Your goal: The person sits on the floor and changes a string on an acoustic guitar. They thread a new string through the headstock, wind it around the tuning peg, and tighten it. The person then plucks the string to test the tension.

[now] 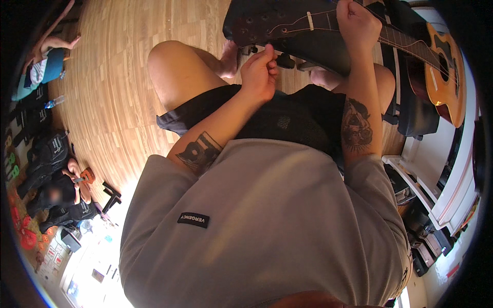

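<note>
An acoustic guitar lies across the top right, its wooden body [457, 79] at the right and its dark headstock [256, 25] at the left. Slack strings curve over the headstock near the pale nut [310, 21]. Above the upper neck, my right hand [358, 29] is curled into a fist, a thin string seeming to run into it; its fingertips are hidden. My left hand [260, 73] is just below the headstock, thumb up and fingers curled, close to a small black tuning knob [253, 49]. Whether it holds anything cannot be seen.
Under the neck is a black padded surface [319, 50]. My bare knees flank the space before me, above a wood floor [111, 77]. A seated person [57, 192] with a small orange-brown instrument [88, 175] is at the left. Another person's legs show upper left. White shelving [416, 181] stands right.
</note>
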The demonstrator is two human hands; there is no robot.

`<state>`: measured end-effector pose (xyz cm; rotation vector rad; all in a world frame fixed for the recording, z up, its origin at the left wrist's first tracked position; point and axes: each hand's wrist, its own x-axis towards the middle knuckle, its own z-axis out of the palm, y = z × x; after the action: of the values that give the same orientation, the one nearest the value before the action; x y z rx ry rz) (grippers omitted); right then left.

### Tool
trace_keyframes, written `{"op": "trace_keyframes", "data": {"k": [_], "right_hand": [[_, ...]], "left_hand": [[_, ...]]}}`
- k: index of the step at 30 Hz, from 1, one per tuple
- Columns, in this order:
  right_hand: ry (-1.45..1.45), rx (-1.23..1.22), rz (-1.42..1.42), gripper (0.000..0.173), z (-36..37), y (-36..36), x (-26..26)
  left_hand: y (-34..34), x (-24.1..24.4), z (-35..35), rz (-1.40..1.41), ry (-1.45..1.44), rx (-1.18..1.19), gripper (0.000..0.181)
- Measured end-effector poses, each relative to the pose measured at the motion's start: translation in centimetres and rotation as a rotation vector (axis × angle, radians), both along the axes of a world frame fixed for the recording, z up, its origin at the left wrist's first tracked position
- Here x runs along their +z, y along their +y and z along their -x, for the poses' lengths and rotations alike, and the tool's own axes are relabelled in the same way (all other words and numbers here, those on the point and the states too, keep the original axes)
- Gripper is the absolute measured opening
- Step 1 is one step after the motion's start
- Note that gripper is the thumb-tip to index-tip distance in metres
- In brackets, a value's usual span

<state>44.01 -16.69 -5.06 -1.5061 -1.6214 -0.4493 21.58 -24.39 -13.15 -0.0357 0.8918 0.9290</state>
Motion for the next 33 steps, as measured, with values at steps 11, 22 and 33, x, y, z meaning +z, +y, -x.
{"op": "trace_keyframes", "data": {"k": [11,22,33], "right_hand": [[-0.017,0.001,0.008,0.03,-0.6,-0.3,-0.1],[-0.027,-0.019,0.031,0.031,0.5,-0.4,0.7],[-0.183,0.155,0.091,0.035,2.2,-1.2,2.0]], "left_hand": [[0.1,4.4,1.9,-0.4,0.488,-0.367,0.021],[6.6,5.3,3.4,-1.026,1.277,-0.388,0.016],[7.4,6.0,3.4,-0.894,1.419,-0.591,0.023]]}}
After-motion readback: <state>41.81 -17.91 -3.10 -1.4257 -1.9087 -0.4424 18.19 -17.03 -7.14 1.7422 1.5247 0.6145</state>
